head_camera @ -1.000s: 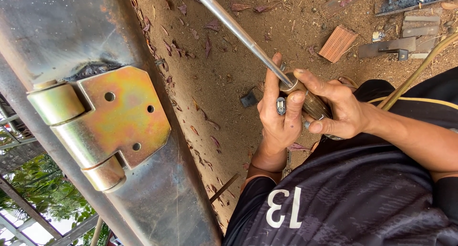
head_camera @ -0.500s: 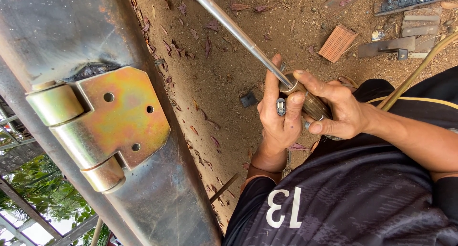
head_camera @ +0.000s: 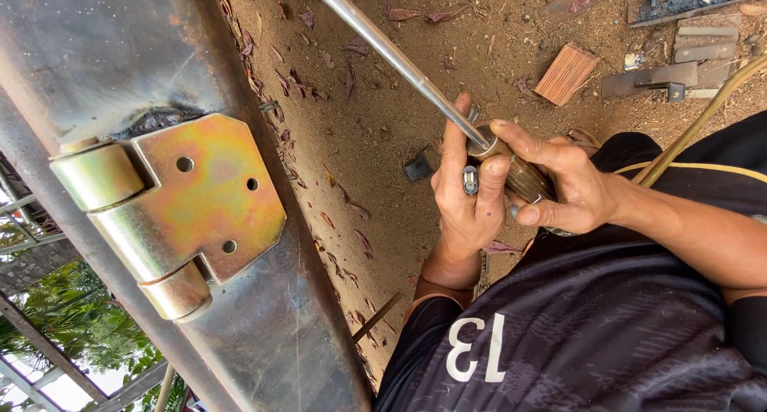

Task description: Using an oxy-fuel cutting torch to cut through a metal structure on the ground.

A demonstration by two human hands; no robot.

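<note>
My left hand (head_camera: 467,208) wraps around the lower end of a long silver metal rod (head_camera: 391,56), where the rod meets a brown ribbed handle (head_camera: 523,176). A small grey cylindrical piece (head_camera: 470,179) sits between its fingers. My right hand (head_camera: 571,188) grips the handle from the right, thumb and forefinger on its collar. The rod slants up to the top edge of the view. At the left, apart from both hands, a gold-coloured hinge (head_camera: 188,212) with three holes is fixed to a grey steel post (head_camera: 96,52).
Below is bare brown dirt (head_camera: 359,140) scattered with dry leaves. A reddish brick (head_camera: 566,74), metal offcuts (head_camera: 647,80) and a small dark square piece (head_camera: 418,168) lie on it. A yellow hose (head_camera: 695,124) runs past my right arm.
</note>
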